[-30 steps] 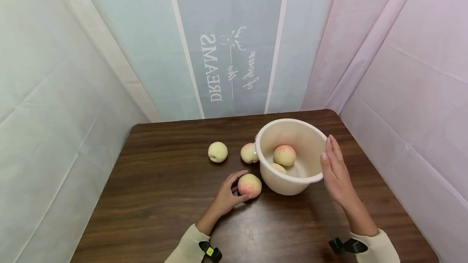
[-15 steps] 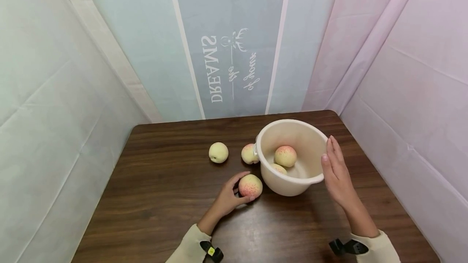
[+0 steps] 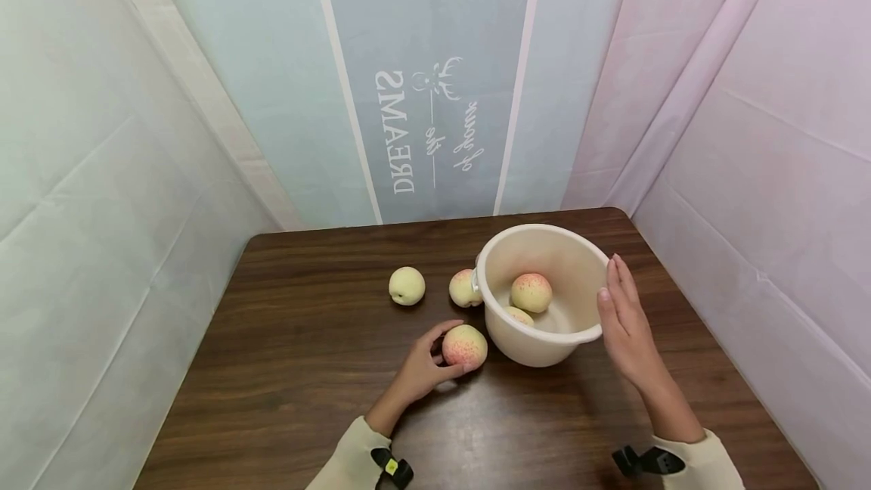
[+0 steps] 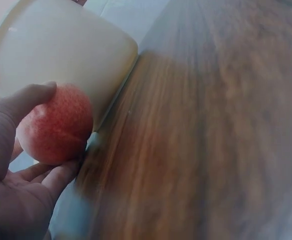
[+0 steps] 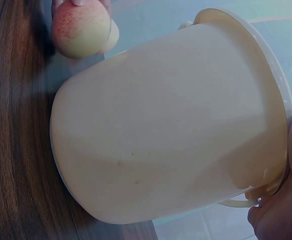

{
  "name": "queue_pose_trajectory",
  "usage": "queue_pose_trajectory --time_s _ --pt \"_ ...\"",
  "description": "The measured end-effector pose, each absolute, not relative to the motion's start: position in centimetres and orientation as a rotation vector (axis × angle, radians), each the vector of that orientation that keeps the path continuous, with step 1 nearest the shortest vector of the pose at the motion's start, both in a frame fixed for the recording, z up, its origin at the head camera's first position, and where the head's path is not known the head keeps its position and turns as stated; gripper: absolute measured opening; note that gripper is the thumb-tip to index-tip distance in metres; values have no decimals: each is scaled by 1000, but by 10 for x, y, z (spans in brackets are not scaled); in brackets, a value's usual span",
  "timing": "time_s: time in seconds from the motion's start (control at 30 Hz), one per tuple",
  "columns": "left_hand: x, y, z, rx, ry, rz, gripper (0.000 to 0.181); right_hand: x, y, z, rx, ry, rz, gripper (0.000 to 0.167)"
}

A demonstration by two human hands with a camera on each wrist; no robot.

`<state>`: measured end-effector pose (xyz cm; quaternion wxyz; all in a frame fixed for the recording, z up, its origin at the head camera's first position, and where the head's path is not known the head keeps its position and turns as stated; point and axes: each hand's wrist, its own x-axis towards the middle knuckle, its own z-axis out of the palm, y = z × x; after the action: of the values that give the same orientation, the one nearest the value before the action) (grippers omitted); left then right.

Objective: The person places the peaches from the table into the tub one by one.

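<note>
My left hand [image 3: 420, 370] holds a pink-speckled peach [image 3: 465, 347] between thumb and fingers, just left of the cream bucket [image 3: 531, 350]. In the left wrist view the thumb lies over the top of that peach [image 4: 60, 125] and the fingers are below it. My right hand [image 3: 627, 327] rests with straight fingers against the bucket's right rim. Inside the bucket lie a peach [image 3: 531, 293] and a second one [image 3: 520, 315], partly hidden by the near wall. The right wrist view shows the bucket's outer wall [image 5: 166, 120] and part of the right hand at its rim.
A pale peach [image 3: 407, 286] sits on the brown wooden table [image 3: 306, 339], left of the bucket. Another peach [image 3: 464, 288] is close to the bucket's left side, partly covered by it. White cloth walls [image 3: 769, 172] rise at the sides, with a printed curtain [image 3: 435, 21] behind.
</note>
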<state>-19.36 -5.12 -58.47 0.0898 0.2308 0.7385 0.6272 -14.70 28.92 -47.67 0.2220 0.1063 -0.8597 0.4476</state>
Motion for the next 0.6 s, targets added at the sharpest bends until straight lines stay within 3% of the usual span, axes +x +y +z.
queue_pose_trajectory --time_s 0.6 --pt "-193 -62 -551 775 2170 1955 74 -146 288 -475 304 -2356 1257 56"
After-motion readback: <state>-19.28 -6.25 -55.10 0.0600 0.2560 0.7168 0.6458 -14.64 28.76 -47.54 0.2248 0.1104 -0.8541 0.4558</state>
